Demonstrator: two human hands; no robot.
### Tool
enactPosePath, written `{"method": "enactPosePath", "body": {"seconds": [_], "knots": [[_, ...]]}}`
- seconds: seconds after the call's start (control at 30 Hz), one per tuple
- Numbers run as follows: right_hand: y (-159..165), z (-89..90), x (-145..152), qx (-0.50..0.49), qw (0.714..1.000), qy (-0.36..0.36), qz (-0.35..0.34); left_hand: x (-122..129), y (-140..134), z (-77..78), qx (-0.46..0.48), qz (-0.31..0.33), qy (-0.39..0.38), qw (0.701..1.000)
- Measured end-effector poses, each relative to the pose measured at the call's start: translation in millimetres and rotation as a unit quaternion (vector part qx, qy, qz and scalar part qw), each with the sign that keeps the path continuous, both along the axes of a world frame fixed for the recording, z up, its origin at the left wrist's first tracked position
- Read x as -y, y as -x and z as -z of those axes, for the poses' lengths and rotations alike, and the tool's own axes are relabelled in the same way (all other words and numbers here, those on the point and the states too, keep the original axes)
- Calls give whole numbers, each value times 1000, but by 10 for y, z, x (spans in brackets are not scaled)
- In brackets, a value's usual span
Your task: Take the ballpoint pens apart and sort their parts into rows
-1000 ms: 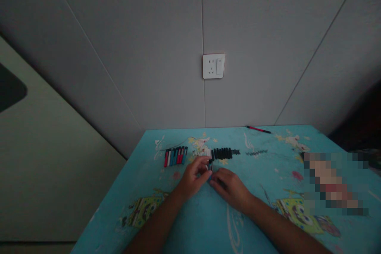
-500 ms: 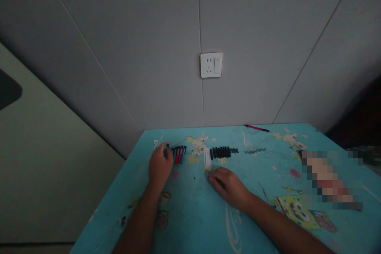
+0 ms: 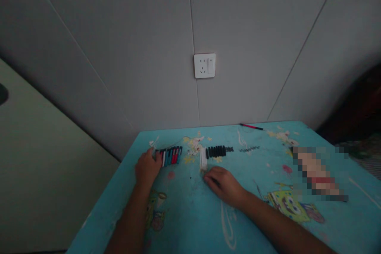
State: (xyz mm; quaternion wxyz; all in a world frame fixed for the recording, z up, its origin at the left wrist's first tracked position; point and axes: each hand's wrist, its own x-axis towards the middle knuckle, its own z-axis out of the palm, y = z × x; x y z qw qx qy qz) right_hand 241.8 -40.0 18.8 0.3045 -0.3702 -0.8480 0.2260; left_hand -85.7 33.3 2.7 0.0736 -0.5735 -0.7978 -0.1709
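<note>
My left hand [image 3: 147,169] rests at the left end of a row of short pen pieces [image 3: 171,155], coloured teal, red and white with dark tops. Its thumb touches or nearly touches the end piece; thumb and forefinger are apart, the other fingers partly hidden. My right hand [image 3: 224,184] lies on the table with curled fingers, its fingertips at the lower end of a bundle of thin white sticks [image 3: 203,158]. Whether anything is pinched there is hidden. Right of the sticks runs a row of short black pieces [image 3: 216,151], with small dark coils [image 3: 229,149] beside it.
The blue cartoon-print tabletop [image 3: 190,210] meets a grey wall with a white socket [image 3: 204,65]. Along the back edge lies a red and black pen [image 3: 251,126]. More dark springs [image 3: 249,149] lie farther right, and a pixelated long object [image 3: 317,172] is at the right.
My left hand has moved left along the row, uncovering more coloured pieces. My right hand stays by the white sticks. The whole view has shifted slightly.
</note>
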Motion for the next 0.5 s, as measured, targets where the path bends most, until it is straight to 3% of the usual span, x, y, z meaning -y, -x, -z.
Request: {"method": "enactPosePath", "body": {"seconds": [0.5], "knots": [[3, -1, -3, 27, 999, -36, 8, -27, 18, 121, -63, 22, 4, 998]]}}
